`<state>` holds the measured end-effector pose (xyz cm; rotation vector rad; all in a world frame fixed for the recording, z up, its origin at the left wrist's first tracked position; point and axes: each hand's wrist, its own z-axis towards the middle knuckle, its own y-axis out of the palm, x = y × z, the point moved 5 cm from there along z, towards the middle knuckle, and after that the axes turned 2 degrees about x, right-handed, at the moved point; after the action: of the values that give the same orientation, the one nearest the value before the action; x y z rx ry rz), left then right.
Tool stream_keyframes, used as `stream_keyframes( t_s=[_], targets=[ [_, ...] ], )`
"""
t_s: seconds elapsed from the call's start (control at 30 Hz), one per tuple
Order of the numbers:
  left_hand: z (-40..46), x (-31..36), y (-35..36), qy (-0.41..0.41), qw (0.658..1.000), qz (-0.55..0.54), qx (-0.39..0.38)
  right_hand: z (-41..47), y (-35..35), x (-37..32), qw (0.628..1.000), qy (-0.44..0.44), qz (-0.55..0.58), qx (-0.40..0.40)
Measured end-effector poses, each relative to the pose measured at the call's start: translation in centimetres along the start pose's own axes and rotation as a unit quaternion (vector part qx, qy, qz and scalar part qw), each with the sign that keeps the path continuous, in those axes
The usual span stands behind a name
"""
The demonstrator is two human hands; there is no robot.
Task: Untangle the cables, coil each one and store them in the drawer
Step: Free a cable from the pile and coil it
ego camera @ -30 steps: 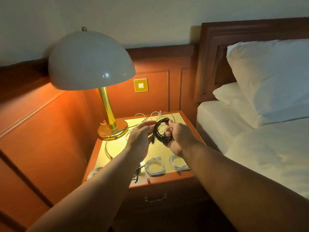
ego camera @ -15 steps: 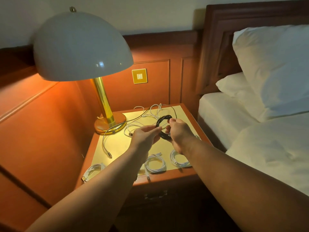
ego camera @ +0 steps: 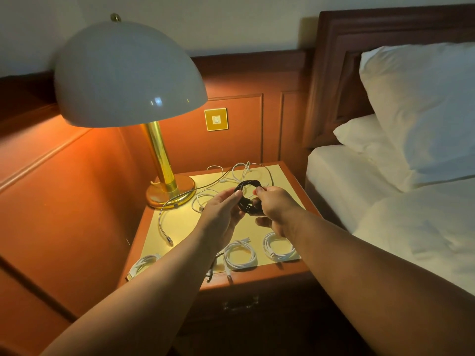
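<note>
Black cable (ego camera: pixel 248 195), wound into a small coil, held up between both hands over the middle of the surface (ego camera: pixel 180 227) of the bedside stand, clear of it. Left hand (ego camera: pixel 223 211) at the coil's left edge, thumb and fingertips pinching the loops near the top, palm turned toward the right. Right hand (ego camera: pixel 274 205) at the coil's right edge, fingers curled round the strands and gripping them, thumb below (fingertips mostly hidden behind the knuckles). Both hands close together, only the coil between them.

Behind the hands, toward the back of the surface: loose white cables (ego camera: pixel 232 173), still tangled, sprawling up to the rear edge. To the left of that: a silver braided cable (ego camera: pixel 164 222), uncoiled, curving from beside the lamp base down to a plug end near the left forearm.

Along the front edge, nearer than the hands: three white coils. Left white coil (ego camera: pixel 142 263) partly covered by the left forearm; middle white coil (ego camera: pixel 240 255) just right of that forearm; right white coil (ego camera: pixel 277 249) touching the underside of the right wrist in the view, whether in real contact cannot be told. Between the left forearm and the middle coil, a dark plug end (ego camera: pixel 209 274) at the rim.

Drawer (ego camera: pixel 241 303) below the front edge, closed, handle dim in shadow.

Lamp (ego camera: pixel 128 73) lit at the rear left corner, brass base on the surface. Bed (ego camera: pixel 385 201) with white pillows to the right.
</note>
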<state>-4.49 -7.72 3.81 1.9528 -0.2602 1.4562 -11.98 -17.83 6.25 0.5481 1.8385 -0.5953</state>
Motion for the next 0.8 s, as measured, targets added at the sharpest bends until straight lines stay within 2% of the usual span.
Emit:
stream_keyframes(
  t_s=[0.4,0.6,0.8],
  targets=[
    [-1.7,1.4,1.2,0.004,0.995,-0.069,-0.073,-1.4,-0.2,-0.5,0.991,0.06,0.119,-0.016],
    [-2.8,3.0,2.4,0.019,0.997,0.005,-0.068,-2.5,-0.5,-1.4,0.998,0.015,0.053,-0.005],
    [-4.5,3.8,3.8,0.021,0.997,-0.027,-0.069,-3.8,-0.7,-2.2,0.996,-0.072,-0.041,0.035]
  ],
)
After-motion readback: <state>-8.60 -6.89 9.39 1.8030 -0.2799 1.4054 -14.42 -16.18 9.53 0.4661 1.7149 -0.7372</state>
